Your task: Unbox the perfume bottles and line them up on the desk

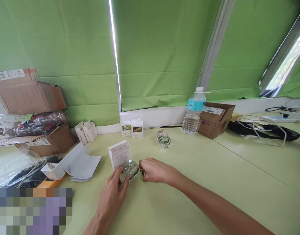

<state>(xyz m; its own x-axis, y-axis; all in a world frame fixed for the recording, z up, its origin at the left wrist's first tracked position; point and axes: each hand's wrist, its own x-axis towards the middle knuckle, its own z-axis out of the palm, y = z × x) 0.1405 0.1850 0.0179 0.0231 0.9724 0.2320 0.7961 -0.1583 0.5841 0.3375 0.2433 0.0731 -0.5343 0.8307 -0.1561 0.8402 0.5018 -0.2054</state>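
My left hand grips a small, rounded clear-glass perfume bottle between thumb and fingers. The bottle stands on the table, with a pale spray nozzle on its top. Just to its right, my right hand is closed around a small shiny silver cap, partly hidden by the fingers. Behind the bottle stands a white carton with printed text. Farther back, several glass bottles stand close together.
White picture boxes and more white cartons line the wall. A water bottle and a brown box stand back right. Papers, a white charger and stacked cardboard boxes occupy the left. Cables lie far right.
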